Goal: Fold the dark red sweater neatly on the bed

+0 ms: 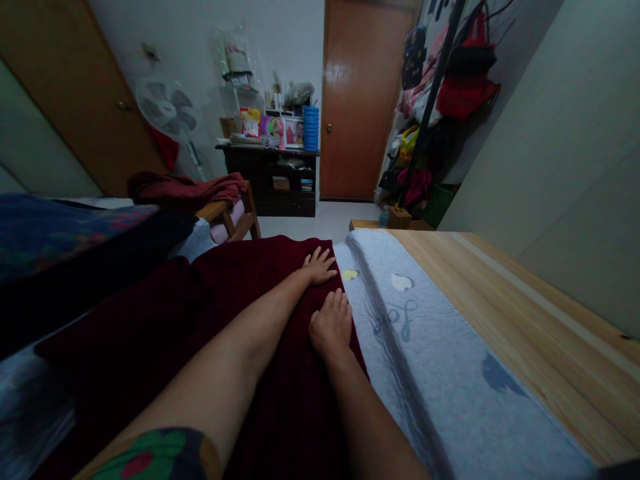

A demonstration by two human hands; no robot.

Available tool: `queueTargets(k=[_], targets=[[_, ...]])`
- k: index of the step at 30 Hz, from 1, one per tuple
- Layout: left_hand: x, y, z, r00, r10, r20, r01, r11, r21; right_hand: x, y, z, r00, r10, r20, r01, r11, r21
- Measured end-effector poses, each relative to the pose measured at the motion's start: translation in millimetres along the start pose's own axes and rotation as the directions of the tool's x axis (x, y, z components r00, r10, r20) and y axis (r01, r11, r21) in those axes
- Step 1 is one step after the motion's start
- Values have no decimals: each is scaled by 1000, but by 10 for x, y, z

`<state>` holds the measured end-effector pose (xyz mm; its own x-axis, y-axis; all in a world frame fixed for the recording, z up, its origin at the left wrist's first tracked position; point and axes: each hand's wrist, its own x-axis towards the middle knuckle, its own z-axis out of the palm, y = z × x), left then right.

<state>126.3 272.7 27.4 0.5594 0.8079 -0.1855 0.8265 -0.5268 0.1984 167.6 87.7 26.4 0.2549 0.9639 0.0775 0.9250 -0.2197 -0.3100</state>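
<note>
Your left hand (320, 268) lay spread, right hand (333, 323) with grip unclear, on cloth (237, 281), seemingly soft, best held by its right edge.

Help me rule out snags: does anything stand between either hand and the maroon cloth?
Nothing visible does: the left hand lies spread on the maroon cloth, and the right hand rests on it too, near its edge. The pale mat shows beyond that edge, not in between.
</note>
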Motion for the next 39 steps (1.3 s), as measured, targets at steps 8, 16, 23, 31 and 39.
queueTargets(k=[8,16,23,31,39], targets=[[-6,47,57,998,-25,-61,27,999,31,-504,212,-168,990,-72,125,73,997,-7],[-145,122,-30,989,16,-144,-3,996,87,-1011,307,-206,977,-159,143,164,986,-22],[-884,505,-162,951,236,-200,-204,964,169,-985,268,-161,985,-154,82,158,987,-42],[-1792,581,277,942,326,-83,-314,940,130,-1061,232,-266,980,-163,114,168,985,-40],[-1763,546,333,953,276,-125,-261,957,124,-1642,318,-388,961,-230,155,234,972,-9]])
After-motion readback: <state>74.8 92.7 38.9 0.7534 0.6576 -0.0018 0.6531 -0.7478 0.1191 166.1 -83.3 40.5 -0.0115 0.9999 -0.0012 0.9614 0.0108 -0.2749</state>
